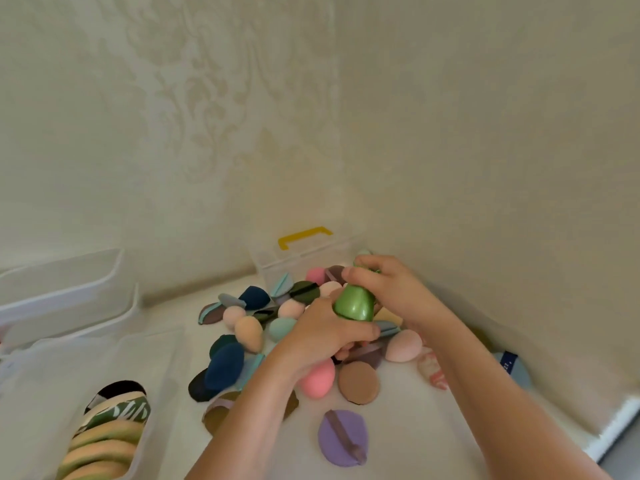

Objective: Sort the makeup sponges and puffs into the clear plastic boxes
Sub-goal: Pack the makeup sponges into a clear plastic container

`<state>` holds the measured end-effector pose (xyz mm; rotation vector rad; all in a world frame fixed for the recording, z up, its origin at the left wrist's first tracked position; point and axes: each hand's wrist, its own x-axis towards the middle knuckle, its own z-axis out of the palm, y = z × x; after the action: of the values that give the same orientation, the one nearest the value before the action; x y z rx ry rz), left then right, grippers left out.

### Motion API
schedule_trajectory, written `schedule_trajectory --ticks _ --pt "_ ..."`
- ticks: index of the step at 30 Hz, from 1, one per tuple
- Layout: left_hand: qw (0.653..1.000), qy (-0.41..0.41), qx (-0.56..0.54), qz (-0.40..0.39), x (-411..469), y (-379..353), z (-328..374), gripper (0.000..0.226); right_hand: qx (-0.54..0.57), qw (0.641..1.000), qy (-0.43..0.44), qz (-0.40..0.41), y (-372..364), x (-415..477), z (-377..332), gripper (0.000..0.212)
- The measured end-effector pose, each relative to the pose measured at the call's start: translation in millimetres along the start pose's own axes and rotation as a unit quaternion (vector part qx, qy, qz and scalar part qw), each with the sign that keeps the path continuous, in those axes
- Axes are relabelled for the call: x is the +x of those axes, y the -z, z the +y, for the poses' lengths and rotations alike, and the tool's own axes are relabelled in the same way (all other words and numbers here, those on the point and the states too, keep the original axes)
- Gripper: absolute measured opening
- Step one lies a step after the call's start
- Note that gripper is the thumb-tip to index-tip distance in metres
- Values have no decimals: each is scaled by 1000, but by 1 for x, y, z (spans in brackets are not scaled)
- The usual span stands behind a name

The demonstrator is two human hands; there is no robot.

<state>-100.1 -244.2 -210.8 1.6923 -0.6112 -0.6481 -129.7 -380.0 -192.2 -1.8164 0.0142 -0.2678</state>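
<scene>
Head view, with the clock set around the green shiny piece (353, 303) that both hands hold above the pile. The left hand (322, 336) comes from 7 o'clock and its fingers are curled round the wide lower part of this piece. The right hand (379, 282) comes from 4 o'clock and its fingers and thumb pinch the narrow top. What the piece is exactly, I cannot tell.

Under the hands the pile of sponges and puffs (277, 320) lies loose on the white surface (415, 427). A peach sponge (249, 332) is at 9 o'clock, a navy puff (225, 367) at 8 o'clock. A pink sponge (317, 379) and a brown round puff (358, 382) lie side by side at 6 o'clock, and further at 6 o'clock is a purple puff (343, 438), apart from the pile. A blue-grey puff (516, 372) lies alone at 4 o'clock, near the wall.

A clear box with a yellow handle (304, 237) stands at 12 o'clock, touching the pile. At 8 o'clock a near clear box (162, 375) contains a row of round puffs (104, 445) on edge. Two more clear boxes (62, 282) stand at 9 o'clock.
</scene>
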Motion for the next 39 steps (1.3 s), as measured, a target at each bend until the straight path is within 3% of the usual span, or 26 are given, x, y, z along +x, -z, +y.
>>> schedule_trajectory --ticks 3,6,10,13,17,20,23,26,28,31,34,39 --pt "997 -8 -51 -55 2 2 -7 22 44 999 -18 -13 -2 3 -2 40" --pt "998 -33 -44 -24 9 2 -11 23 72 997 6 23 5 8 -2 34" --pt "992 -48 -111 30 14 9 -20 41 57 985 17 160 32 14 13 22" --pt "984 -63 -147 76 14 17 -25 36 10 986 -17 168 40 16 26 22" --pt "982 -101 -31 158 13 28 -30 27 -135 985 -79 73 25 17 40 30" --pt "965 -125 65 219 14 34 -35 42 -241 966 -64 72 18 13 38 24" --pt "960 -139 86 226 15 37 -39 51 -281 952 -74 94 23 7 31 30" --pt "962 -145 61 223 15 37 -39 55 -397 904 -104 119 34 -4 20 29" --pt "961 -144 43 230 14 35 -38 56 -512 837 -141 132 40 -15 13 25" --pt "961 -146 46 230 15 36 -40 52 -622 751 -201 89 38 -31 9 26" --pt "962 -151 56 221 15 36 -43 51 -644 723 -245 50 30 -37 16 39" --pt "961 -157 58 223 16 37 -47 49 -650 706 -270 77 26 -34 19 32"
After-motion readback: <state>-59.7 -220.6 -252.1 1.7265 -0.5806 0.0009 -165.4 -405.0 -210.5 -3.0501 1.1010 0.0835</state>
